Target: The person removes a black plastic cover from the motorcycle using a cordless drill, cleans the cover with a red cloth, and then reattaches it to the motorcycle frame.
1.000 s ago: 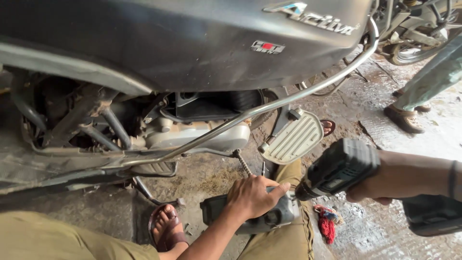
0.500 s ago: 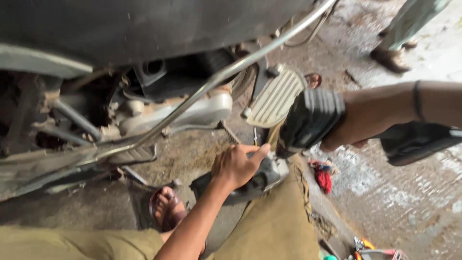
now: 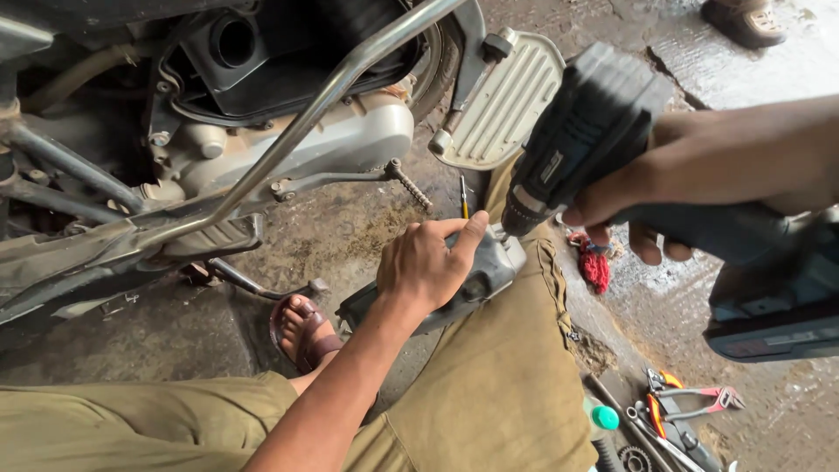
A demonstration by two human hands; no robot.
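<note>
The right hand [image 3: 699, 175] comes in from the right edge with the forearm running nearly level, its fingers wrapped tight round the grip of a dark cordless drill [image 3: 603, 131]; one finger curls under by the trigger. The drill is tilted so its nose points down and to the left, with the battery block low at the right edge of the view. Its tip meets a grey metal part [image 3: 476, 275] that rests across the person's olive-trousered right knee [image 3: 498, 376]. The left hand [image 3: 428, 262] reaches up from the bottom of the frame, arm extended and wrist straight, and lies palm-down over that part, fingers folded round its far side and thumb stretched out toward the drill's tip, pinning it in place. Just beyond the hand, a thin yellow-handled tool [image 3: 463, 197] stands near the ground. A sandalled foot [image 3: 306, 328] sits on the stained concrete to the left of the knee. Behind rises the underside of a scooter: silver engine casing [image 3: 350, 144], a chrome guard rail [image 3: 323, 96] slanting across it, and a ribbed pale footrest [image 3: 502, 100]. A red rag [image 3: 596, 267] lies right of the knee, and pliers with red handles [image 3: 690, 406] lie among other tools at lower right.
</note>
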